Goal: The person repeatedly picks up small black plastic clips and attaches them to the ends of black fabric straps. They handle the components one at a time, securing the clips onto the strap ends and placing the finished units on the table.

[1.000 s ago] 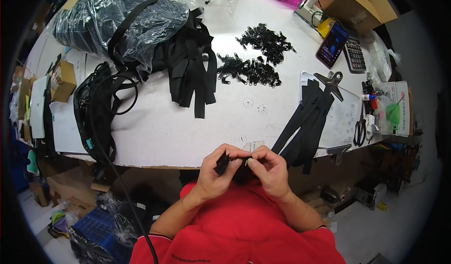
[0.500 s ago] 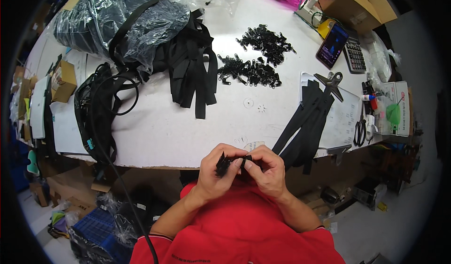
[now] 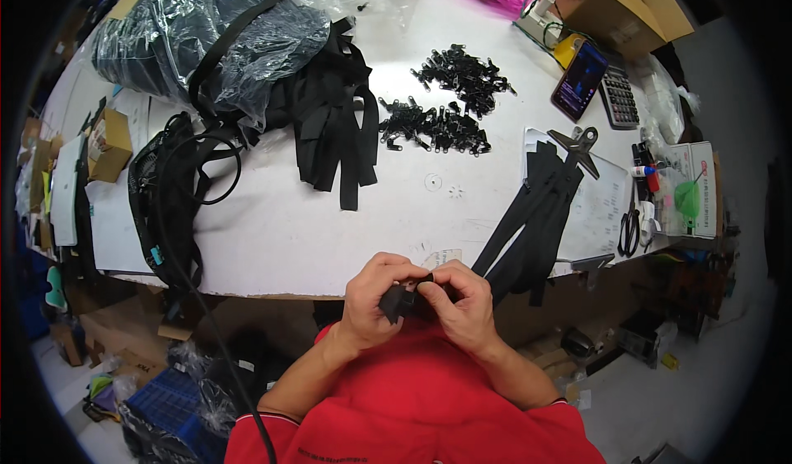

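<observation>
Both hands meet at the near edge of the table, in front of the red shirt. My left hand [image 3: 369, 297] is closed round a folded black zipper strip [image 3: 395, 302], whose flat end shows below the thumb. My right hand [image 3: 468, 306] pinches the strip's other end against the left fingertips, thumb and forefinger together. Whether a slider sits between the fingertips is hidden. Beyond the hands lie two heaps of black zipper sliders [image 3: 437, 126]. More black strips [image 3: 528, 216] hang over the table edge to the right, under a metal clamp [image 3: 580, 149].
On the left are a bundle of black strips [image 3: 334, 126], a plastic-wrapped dark roll [image 3: 206, 43] and a black bag [image 3: 165, 200]. A phone [image 3: 580, 82], a calculator [image 3: 619, 97], scissors [image 3: 630, 231] and an open carton [image 3: 631, 14] stand to the right. A black cable [image 3: 210, 324] runs down at the left.
My fingers have shifted on the strip: its flat end now turns downward below my left thumb. My right thumb has moved slightly lower. Things on the table stay put.
</observation>
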A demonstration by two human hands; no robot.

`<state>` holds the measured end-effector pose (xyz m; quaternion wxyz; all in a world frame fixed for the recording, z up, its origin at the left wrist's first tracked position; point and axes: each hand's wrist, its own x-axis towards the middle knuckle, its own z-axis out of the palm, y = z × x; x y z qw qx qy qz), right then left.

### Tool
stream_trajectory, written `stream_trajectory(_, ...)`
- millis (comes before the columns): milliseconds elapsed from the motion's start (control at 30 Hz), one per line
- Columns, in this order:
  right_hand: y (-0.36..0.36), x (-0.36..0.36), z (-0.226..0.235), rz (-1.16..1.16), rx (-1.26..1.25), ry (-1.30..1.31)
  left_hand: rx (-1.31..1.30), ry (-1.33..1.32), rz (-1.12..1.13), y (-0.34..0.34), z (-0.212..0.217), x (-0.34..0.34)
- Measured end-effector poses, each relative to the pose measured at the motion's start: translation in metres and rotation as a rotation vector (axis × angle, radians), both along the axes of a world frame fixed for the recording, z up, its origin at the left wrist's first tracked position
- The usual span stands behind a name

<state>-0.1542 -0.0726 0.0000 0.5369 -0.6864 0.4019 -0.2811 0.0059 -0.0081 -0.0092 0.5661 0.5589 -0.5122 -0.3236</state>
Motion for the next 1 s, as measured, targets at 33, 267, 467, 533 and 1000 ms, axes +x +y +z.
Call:
stream_trajectory(33, 0.0, 0.0, 0.0, 0.015, 0.006, -0.011, -0.002, 0.028, 0.009, 0.002, -0.002, -0.002)
stream_trajectory(267, 0.017, 0.007, -0.003, -0.093, 0.18, -0.136, -0.054, -0.072, 0.046, 0.002, 0.001, -0.005)
stream_trajectory(467, -0.003, 0.007, 0.0, 0.03, -0.363, -0.015, 0.047, 0.305, 0.158, 0.016, -0.009, -0.012)
stream_trajectory(533, -0.006, 0.005, -0.002, 0.056, -0.404, -0.028, -0.069, 0.078, 0.126, 0.013, -0.008, -0.006)
stream_trajectory(1000, -0.012, 0.002, 0.014, 0.08, -0.119, -0.096, 0.019, 0.201, 0.011, 0.011, -0.014, 0.0)
